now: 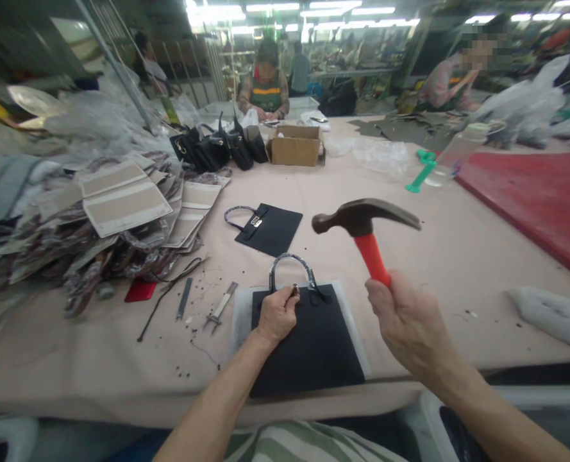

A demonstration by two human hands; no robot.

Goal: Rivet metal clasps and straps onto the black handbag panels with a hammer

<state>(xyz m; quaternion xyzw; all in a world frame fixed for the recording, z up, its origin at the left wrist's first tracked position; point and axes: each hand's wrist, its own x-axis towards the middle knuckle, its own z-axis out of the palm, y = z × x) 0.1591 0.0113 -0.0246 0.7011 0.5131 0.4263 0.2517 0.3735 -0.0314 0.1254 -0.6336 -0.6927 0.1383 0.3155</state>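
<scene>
A claw hammer [361,217] with a dark metal head and orange grip is raised above the table, my right hand [404,314] closed round its handle. My left hand [279,313] is pinched on a small metal punch [295,289], of which only the top end shows. That hand rests at the upper edge of a black handbag panel [313,346]. The panel lies flat on a whitish sheet [240,317] and has a plastic-wrapped handle [292,258] at its far edge. Beyond it lies a second black handbag panel [277,228] with a handle and metal clasp.
Left of the panel lie a caliper [222,308], a metal strip [184,298], a thin black strap [164,289] and small dark bits. A large pile of wrapped pieces [125,199] covers the left side. Finished black bags [212,147] and a cardboard box [295,146] stand farther back. Co-workers sit beyond.
</scene>
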